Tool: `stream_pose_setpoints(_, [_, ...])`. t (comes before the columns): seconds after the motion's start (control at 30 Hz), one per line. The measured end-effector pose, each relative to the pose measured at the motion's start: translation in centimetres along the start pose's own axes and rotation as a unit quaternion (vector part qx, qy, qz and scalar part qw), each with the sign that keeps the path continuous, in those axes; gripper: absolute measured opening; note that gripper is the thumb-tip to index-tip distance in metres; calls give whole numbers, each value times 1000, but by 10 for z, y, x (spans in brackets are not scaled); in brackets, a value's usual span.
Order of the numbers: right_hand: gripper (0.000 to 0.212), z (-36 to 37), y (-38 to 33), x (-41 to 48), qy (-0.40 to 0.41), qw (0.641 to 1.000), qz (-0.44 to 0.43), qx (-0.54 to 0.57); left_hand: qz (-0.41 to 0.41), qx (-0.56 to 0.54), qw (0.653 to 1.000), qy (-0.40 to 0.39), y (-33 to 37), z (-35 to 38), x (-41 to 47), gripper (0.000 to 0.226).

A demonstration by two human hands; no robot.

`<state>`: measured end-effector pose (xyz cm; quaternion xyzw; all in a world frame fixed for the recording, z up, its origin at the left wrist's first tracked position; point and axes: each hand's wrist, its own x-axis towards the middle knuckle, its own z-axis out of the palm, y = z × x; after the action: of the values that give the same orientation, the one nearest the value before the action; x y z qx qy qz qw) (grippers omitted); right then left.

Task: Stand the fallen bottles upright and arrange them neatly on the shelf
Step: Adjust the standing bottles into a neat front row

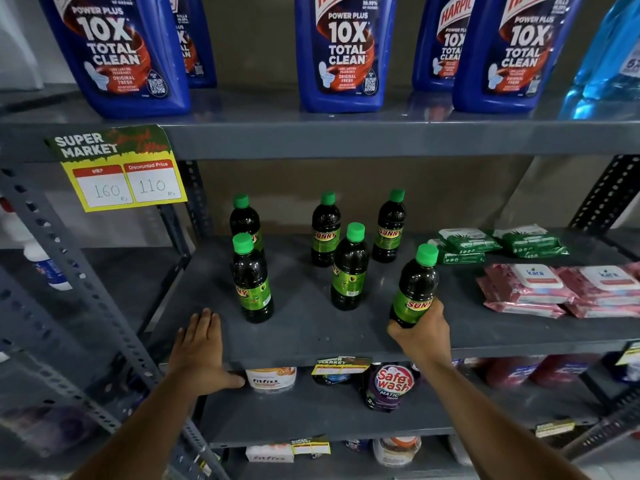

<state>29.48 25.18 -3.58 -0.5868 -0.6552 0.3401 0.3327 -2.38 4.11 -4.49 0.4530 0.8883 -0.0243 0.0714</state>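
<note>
Several dark bottles with green caps and green "Sunny" labels stand upright on the grey middle shelf [311, 341]. Two stand at the left, one [251, 282] in front of the other [244, 220]. Two stand at the back [325, 230] [390, 227], and one [349, 268] is in front of them. My right hand [420, 332] grips the base of a sixth bottle [414, 289], upright near the shelf's front edge. My left hand [201, 344] lies flat on the front edge of the shelf, left of the bottles, holding nothing.
Green packs [469, 240] and pink wipe packs [530, 289] fill the right side of the same shelf. Large blue cleaner bottles [341, 53] stand on the shelf above. A yellow price tag [121, 171] hangs at the upper left. Pouches and tubs [391, 382] sit on the shelf below.
</note>
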Motion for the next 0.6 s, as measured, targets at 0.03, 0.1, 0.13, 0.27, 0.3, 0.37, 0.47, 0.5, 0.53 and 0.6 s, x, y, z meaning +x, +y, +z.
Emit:
stream_pose_setpoints(0.03, [78, -2, 3, -3, -3, 1000, 0, 0, 2, -1, 1000, 2, -1, 1, 0, 146])
stream_pose_setpoints(0.1, [76, -6, 7, -7, -9, 1000, -2, -4, 5, -3, 1000, 5, -1, 3, 0, 146])
stream_pose_setpoints(0.13, [75, -7, 8, -8, -13, 1000, -2, -6, 6, -2, 1000, 6, -2, 3, 1, 146])
stream_pose_setpoints(0.27, [71, -11, 7, -9, -30, 1000, -4, -2, 11, 3, 1000, 10, -3, 4, 2, 144])
stream_pose_setpoints(0.3, [71, -11, 7, -9, -30, 1000, -3, -2, 12, 2, 1000, 11, -4, 4, 2, 144])
stream_pose_setpoints(0.37, [70, -10, 6, -10, -28, 1000, -4, -2, 13, 1, 1000, 14, -5, 4, 1, 144])
stream_pose_setpoints(0.47, [69, -9, 6, -10, -22, 1000, -4, 4, 19, -6, 1000, 22, -6, 4, 0, 144])
stream_pose_setpoints(0.5, [70, -9, 7, -11, -21, 1000, -4, 7, 20, -5, 1000, 22, -6, 4, 0, 143])
stream_pose_setpoints(0.53, [70, -9, 7, -11, -20, 1000, -6, 9, 20, -3, 1000, 22, -5, 5, -1, 143])
stream_pose_setpoints(0.6, [71, -10, 5, -12, -24, 1000, -13, 11, 18, -3, 1000, 22, -5, 5, -1, 142])
